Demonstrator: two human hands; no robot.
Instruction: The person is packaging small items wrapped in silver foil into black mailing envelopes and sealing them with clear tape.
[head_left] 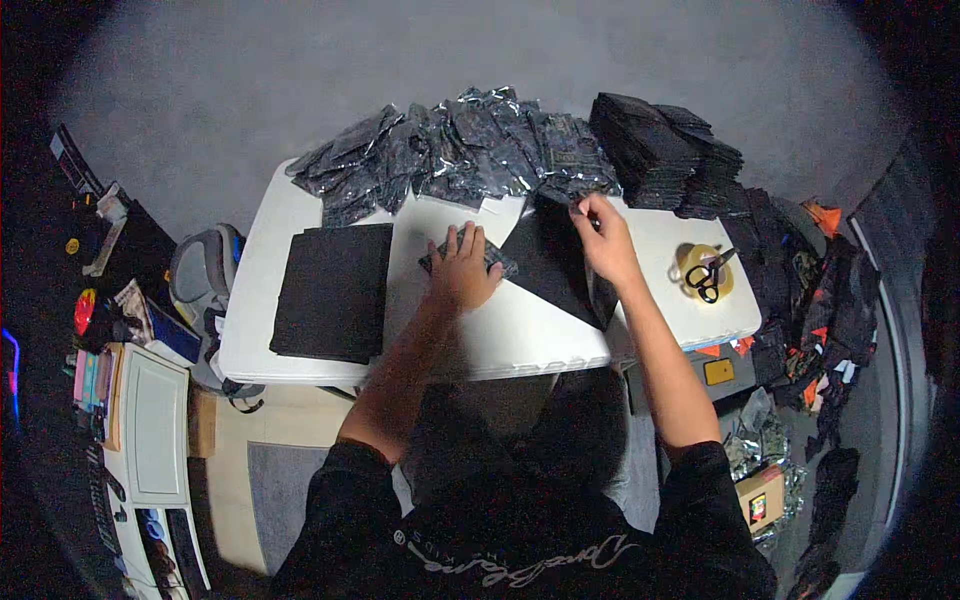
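My left hand (466,268) lies flat with fingers spread, pressing on a small dark patterned packet (508,266) on the white table (440,352). Most of that packet is hidden under the palm. At the far end of a flat black sheet (548,262), my right hand (603,238) has thumb and forefinger pinched together on its edge. The sheet lies slanted over the table, just right of my left hand, with its near corner close to the front edge. A neat stack of similar black sheets (332,291) sits at the table's left.
Shiny plastic-wrapped dark packets (455,148) pile along the far edge, beside tall black stacks (655,150). Black-handled scissors (706,280) rest on a roll of tape (690,262) at right. Dark garments (800,290) heap beyond the right edge; a grey chair (203,270) stands left.
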